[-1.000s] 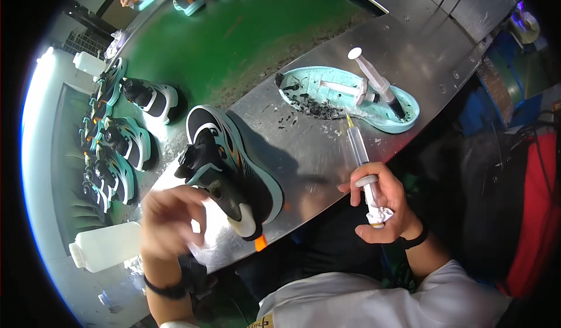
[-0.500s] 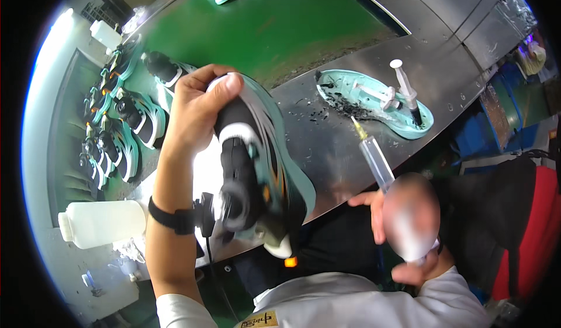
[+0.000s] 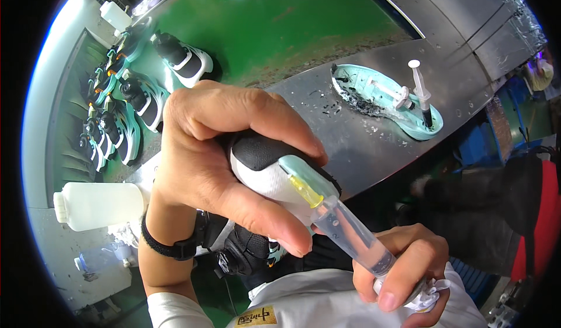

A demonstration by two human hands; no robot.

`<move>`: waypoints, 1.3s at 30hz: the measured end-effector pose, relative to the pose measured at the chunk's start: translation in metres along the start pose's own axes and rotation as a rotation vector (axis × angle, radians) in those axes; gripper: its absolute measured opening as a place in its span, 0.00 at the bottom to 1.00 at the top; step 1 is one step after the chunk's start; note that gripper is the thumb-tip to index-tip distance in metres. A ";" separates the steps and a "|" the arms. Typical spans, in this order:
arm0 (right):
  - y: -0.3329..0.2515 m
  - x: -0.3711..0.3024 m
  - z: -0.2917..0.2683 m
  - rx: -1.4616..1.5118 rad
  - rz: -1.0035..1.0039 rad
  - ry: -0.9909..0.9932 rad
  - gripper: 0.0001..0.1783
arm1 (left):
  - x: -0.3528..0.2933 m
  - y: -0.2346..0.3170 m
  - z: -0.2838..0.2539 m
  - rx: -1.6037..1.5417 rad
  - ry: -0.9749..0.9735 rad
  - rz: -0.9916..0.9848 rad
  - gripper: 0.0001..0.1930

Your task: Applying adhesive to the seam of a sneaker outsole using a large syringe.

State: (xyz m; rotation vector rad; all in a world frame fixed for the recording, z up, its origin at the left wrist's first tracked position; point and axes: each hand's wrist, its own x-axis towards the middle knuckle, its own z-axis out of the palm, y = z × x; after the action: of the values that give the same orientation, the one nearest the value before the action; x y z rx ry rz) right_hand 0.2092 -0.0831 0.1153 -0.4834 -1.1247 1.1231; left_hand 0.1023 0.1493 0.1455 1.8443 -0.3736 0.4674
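Shoe (image 3: 263,182) was pinched in the left hand (image 3: 201,147), near the metal table (image 3: 359,153); the right hand (image 3: 406,264) curled round a syringe (image 3: 350,234), its yellow tip (image 3: 307,193) by the shoe's pale green edge (image 3: 304,174); from afar, I guessed this was lining up; next called for steady aim.

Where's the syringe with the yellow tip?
Head view, right of centre and low: the syringe is in the right hand, its yellow tip by the shoe in the left hand.
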 end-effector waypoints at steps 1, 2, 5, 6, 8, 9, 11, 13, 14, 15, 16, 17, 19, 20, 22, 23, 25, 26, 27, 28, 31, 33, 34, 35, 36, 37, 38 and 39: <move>-0.004 0.000 0.002 -0.002 0.034 0.022 0.22 | 0.001 0.000 0.001 -0.002 0.000 0.005 0.34; -0.009 0.000 0.003 -0.004 0.068 0.045 0.21 | 0.001 0.000 0.002 -0.006 0.003 0.008 0.34; -0.010 -0.003 0.003 0.004 0.145 0.088 0.20 | 0.003 0.000 0.002 -0.004 -0.005 0.005 0.34; -0.008 -0.003 0.002 0.010 0.127 0.071 0.19 | 0.003 0.000 0.002 0.002 -0.019 0.007 0.34; -0.001 -0.004 0.000 0.040 0.080 0.038 0.20 | 0.003 -0.002 0.003 -0.013 -0.012 0.023 0.34; 0.004 -0.006 -0.002 0.056 0.053 0.016 0.20 | 0.003 -0.002 0.003 -0.023 -0.008 0.042 0.34; 0.018 -0.013 -0.003 0.105 -0.027 -0.028 0.23 | 0.001 -0.001 0.001 -0.031 -0.001 0.038 0.34; 0.025 -0.015 -0.006 0.153 -0.064 -0.040 0.26 | -0.002 -0.006 -0.001 -0.036 0.015 0.049 0.35; 0.017 -0.012 -0.007 0.163 -0.060 -0.036 0.26 | -0.004 -0.008 -0.001 -0.039 0.018 0.038 0.35; 0.001 -0.006 -0.004 0.071 0.068 -0.048 0.19 | -0.010 -0.006 -0.001 -0.031 0.066 0.028 0.35; -0.008 -0.005 -0.005 -0.036 0.193 -0.042 0.18 | -0.008 -0.009 0.000 -0.040 0.100 0.027 0.35; -0.006 -0.007 -0.006 -0.033 0.198 -0.027 0.18 | -0.007 -0.012 -0.002 -0.024 0.106 0.032 0.36; 0.006 -0.012 -0.009 0.018 0.172 -0.004 0.17 | -0.018 -0.022 0.001 -0.122 0.190 0.031 0.37; 0.012 -0.015 -0.010 0.034 0.178 0.001 0.17 | -0.023 -0.027 0.002 -0.165 0.251 0.041 0.38; 0.023 -0.018 -0.011 0.146 0.186 0.020 0.17 | -0.029 -0.033 -0.016 -0.166 0.190 -0.024 0.39; 0.036 -0.021 -0.013 0.157 0.190 0.025 0.17 | -0.033 -0.034 -0.018 -0.170 0.234 -0.086 0.39; 0.065 -0.030 -0.017 0.215 0.047 -0.067 0.26 | -0.039 -0.036 -0.022 -0.189 0.332 -0.180 0.39; 0.067 -0.030 -0.018 0.222 0.048 -0.061 0.26 | -0.041 -0.038 -0.024 -0.195 0.370 -0.204 0.39; 0.068 -0.030 -0.019 0.205 0.094 -0.090 0.28 | -0.044 -0.041 -0.025 -0.202 0.404 -0.224 0.39; 0.069 -0.029 -0.020 0.188 0.139 -0.121 0.29 | -0.046 -0.043 -0.026 -0.207 0.435 -0.238 0.39; 0.050 -0.015 -0.023 0.204 0.144 0.012 0.18 | -0.052 -0.048 -0.025 -0.235 0.499 -0.247 0.39; 0.055 -0.014 -0.027 0.181 0.112 -0.004 0.18 | -0.053 -0.052 -0.026 -0.192 0.485 -0.226 0.38; 0.056 -0.014 -0.028 0.154 0.079 -0.022 0.19 | -0.054 -0.053 -0.026 -0.148 0.469 -0.201 0.38; 0.056 -0.013 -0.029 0.156 0.079 -0.019 0.19 | -0.054 -0.054 -0.027 -0.149 0.468 -0.204 0.38; 0.053 -0.013 -0.030 0.117 0.095 -0.017 0.19 | -0.053 -0.055 -0.027 -0.146 0.484 -0.212 0.38; 0.053 -0.013 -0.031 0.078 0.111 -0.015 0.19 | -0.053 -0.057 -0.027 -0.143 0.501 -0.219 0.38; 0.054 -0.014 -0.033 0.082 0.112 -0.010 0.19 | -0.054 -0.060 -0.028 -0.145 0.499 -0.224 0.38; 0.056 -0.016 -0.034 0.093 0.104 -0.023 0.19 | -0.054 -0.061 -0.029 -0.150 0.496 -0.228 0.37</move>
State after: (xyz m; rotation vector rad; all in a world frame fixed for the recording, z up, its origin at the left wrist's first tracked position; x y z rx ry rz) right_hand 0.2140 -0.0672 0.0505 -0.4612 -1.0714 1.2687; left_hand 0.0802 0.1972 0.0767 1.5385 0.1343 0.6947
